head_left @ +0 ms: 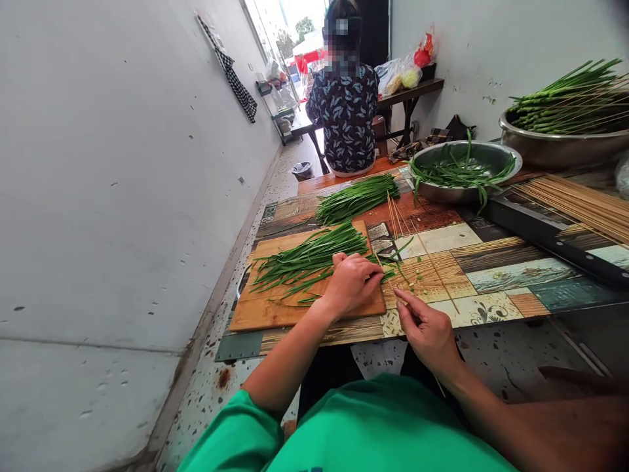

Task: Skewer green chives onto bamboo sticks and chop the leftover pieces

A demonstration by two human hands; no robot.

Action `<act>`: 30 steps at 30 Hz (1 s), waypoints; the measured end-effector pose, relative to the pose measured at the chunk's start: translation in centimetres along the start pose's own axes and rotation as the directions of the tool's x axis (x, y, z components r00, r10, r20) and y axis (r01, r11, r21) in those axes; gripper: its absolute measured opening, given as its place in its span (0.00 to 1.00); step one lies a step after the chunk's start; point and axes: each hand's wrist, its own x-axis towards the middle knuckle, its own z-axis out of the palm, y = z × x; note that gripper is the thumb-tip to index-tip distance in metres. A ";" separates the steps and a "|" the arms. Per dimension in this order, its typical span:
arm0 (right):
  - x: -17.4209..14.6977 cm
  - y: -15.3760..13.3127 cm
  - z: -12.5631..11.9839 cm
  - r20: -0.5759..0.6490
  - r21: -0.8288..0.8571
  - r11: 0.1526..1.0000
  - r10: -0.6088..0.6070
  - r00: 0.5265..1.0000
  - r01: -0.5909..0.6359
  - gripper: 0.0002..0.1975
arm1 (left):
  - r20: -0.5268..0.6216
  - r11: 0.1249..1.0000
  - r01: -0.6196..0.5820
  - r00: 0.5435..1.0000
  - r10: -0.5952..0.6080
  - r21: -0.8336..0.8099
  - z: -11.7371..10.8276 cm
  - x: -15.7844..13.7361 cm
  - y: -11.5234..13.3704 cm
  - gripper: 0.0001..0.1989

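Note:
Over the right edge of the wooden cutting board [260, 316], my left hand [352, 278] is closed, its fingertips pinching the ends of some garlic chives [388, 276]. A bamboo skewer [390, 283] passes close by those fingertips. My right hand [427, 328] pinches that skewer between thumb and forefinger just past the board, and its lower end shows below the hand. More loose chives [304, 259] lie on the board beyond my left wrist. A few other skewers [394, 213] rest on the tabletop ahead.
A second chive bunch [361, 198] lies behind the board. To the right are a metal bowl of cut greens [464, 192], a large basin of skewered greens [565, 141], a knife [557, 239] and a skewer pile [584, 196]. A person [344, 118] sits beyond the table, back turned.

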 end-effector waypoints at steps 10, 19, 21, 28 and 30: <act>-0.1 0.3 0.0 0.004 -0.040 0.999 0.015 1.000 -0.015 0.16 | 0.021 0.970 0.204 0.978 -0.209 0.131 -1.8 0.9 -3.2 0.08; -0.1 0.1 -0.1 0.029 -0.023 0.999 0.023 0.999 -0.022 0.16 | 0.057 0.939 0.154 0.982 -0.179 0.307 0.3 1.9 -4.2 0.11; -0.1 0.1 -0.1 0.033 -0.030 0.999 0.017 0.999 -0.016 0.16 | 0.052 0.952 0.155 0.983 -0.174 0.264 0.0 2.0 -4.0 0.12; 0.0 0.1 -0.1 0.020 -0.021 1.000 -0.019 1.000 0.019 0.15 | -0.040 0.960 0.278 0.960 -0.279 -0.027 -0.3 2.2 -3.1 0.09; 0.0 0.0 -0.2 0.022 -0.016 1.000 -0.020 1.000 0.020 0.16 | -0.043 0.951 0.300 0.952 -0.304 -0.076 -0.3 2.3 -3.0 0.09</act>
